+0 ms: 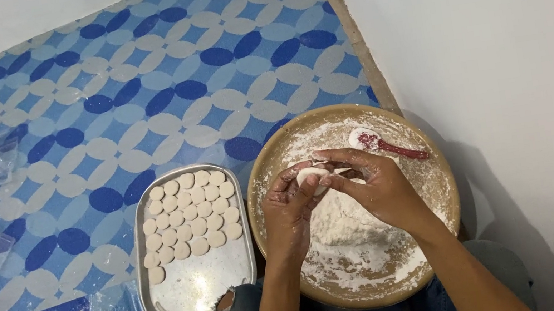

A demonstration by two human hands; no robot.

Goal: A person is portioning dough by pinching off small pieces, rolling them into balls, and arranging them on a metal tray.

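left hand (290, 210) | right hand (368, 186) | both pinch dough piece (311, 174) (fingers curled) over floured bowl (436, 155)

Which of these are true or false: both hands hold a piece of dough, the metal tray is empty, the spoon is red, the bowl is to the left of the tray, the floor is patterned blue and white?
1. Both hands, the left hand and the right hand, hold a small piece of dough. True.
2. The metal tray is empty. False: it carries rows of flat round dough discs.
3. The spoon has a red handle. True.
4. The floured bowl sits left of the tray. False: it is to the tray's right.
5. The floor mat is patterned blue and white. True.
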